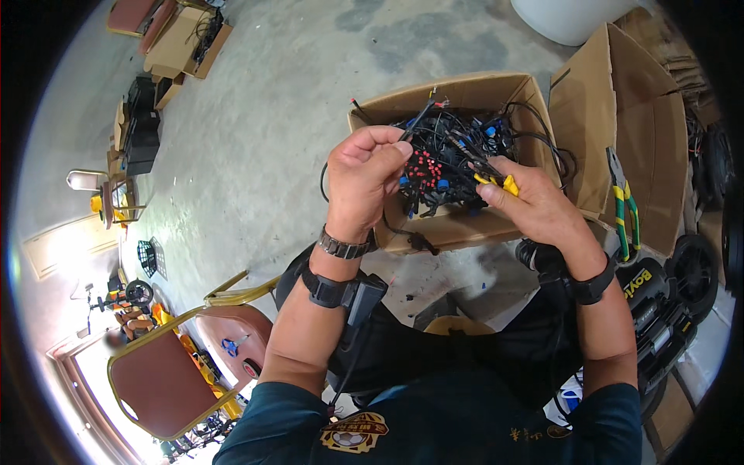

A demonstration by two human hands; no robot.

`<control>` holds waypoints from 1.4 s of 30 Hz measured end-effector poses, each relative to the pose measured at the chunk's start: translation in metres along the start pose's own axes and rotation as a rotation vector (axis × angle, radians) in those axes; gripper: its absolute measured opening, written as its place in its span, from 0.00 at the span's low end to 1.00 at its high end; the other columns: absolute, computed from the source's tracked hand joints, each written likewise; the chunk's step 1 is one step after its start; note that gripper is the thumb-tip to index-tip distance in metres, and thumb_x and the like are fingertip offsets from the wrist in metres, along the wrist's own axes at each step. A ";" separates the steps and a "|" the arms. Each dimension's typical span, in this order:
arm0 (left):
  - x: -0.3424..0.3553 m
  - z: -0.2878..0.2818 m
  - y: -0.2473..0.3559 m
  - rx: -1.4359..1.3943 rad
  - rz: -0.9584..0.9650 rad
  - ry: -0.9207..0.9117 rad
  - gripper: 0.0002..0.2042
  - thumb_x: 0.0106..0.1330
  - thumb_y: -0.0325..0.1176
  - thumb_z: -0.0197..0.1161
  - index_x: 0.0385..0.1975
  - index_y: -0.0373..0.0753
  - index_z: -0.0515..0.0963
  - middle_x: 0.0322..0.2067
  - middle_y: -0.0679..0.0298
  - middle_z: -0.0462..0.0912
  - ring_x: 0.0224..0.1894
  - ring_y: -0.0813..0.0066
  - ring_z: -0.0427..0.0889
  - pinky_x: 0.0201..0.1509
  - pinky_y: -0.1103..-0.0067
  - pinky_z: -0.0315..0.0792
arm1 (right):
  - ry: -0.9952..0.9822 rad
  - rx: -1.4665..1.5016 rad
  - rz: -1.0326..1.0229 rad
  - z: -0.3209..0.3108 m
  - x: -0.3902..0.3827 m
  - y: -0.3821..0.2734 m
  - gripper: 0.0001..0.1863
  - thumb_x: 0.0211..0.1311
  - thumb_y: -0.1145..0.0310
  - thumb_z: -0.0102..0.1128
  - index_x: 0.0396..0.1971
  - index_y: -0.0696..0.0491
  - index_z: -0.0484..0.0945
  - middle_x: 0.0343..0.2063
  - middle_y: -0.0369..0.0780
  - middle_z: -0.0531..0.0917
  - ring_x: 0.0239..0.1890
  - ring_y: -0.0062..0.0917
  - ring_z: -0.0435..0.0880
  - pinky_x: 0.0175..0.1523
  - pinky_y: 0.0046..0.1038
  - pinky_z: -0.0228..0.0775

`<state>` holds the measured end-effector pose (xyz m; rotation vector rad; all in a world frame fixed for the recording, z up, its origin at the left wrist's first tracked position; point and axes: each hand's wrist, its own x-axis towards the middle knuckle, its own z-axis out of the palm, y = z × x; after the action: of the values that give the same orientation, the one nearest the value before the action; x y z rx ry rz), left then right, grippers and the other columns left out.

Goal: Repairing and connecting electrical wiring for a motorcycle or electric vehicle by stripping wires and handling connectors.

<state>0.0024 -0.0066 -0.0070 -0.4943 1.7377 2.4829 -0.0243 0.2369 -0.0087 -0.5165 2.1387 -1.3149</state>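
Note:
My left hand (363, 167) is closed in a pinch on a black cable (421, 116), whose upper end splits into thin coloured wires. In my right hand (535, 198) are pliers with yellow handles (482, 165), their dark jaws pointing up and left toward the cable. The jaws and the cable end are apart. Both hands are over an open cardboard box (465, 234) full of tangled black cables (496, 147). Small red pieces (426, 169) and a few blue connectors (442, 185) lie among them. One cable hangs over the box's near edge.
Pliers with green and yellow handles (621, 198) stand against another cardboard box (581, 116) at right. Beyond them lies a black tool case (659, 310). Left of me stands a brown padded chair (163, 384), with blue-handled scissors (230, 346) on a seat. A white tub (570, 19) is at the back.

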 end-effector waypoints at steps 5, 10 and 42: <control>-0.003 0.009 -0.001 0.022 0.007 -0.005 0.04 0.62 0.25 0.61 0.35 0.32 0.78 0.18 0.69 0.73 0.14 0.86 0.63 0.16 0.87 0.56 | -0.013 -0.025 -0.015 0.006 0.004 -0.010 0.20 0.62 0.63 0.58 0.51 0.59 0.73 0.37 0.51 0.82 0.40 0.41 0.82 0.47 0.33 0.70; -0.001 0.016 0.000 0.024 -0.022 0.023 0.05 0.64 0.27 0.60 0.34 0.32 0.78 0.17 0.68 0.73 0.14 0.85 0.63 0.16 0.87 0.56 | 0.048 0.004 -0.088 0.011 0.008 -0.017 0.19 0.62 0.66 0.57 0.51 0.57 0.72 0.39 0.51 0.81 0.43 0.44 0.81 0.48 0.35 0.71; -0.005 0.017 -0.009 -0.536 -0.098 -0.338 0.04 0.68 0.26 0.52 0.34 0.35 0.74 0.16 0.66 0.67 0.13 0.83 0.60 0.14 0.86 0.55 | 0.478 -0.568 -0.485 0.016 0.026 -0.013 0.31 0.45 0.79 0.61 0.55 0.55 0.69 0.37 0.43 0.75 0.41 0.40 0.75 0.45 0.38 0.67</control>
<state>0.0051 0.0130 -0.0081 -0.1602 0.9044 2.7427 -0.0334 0.2054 -0.0091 -1.0951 2.9401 -1.1256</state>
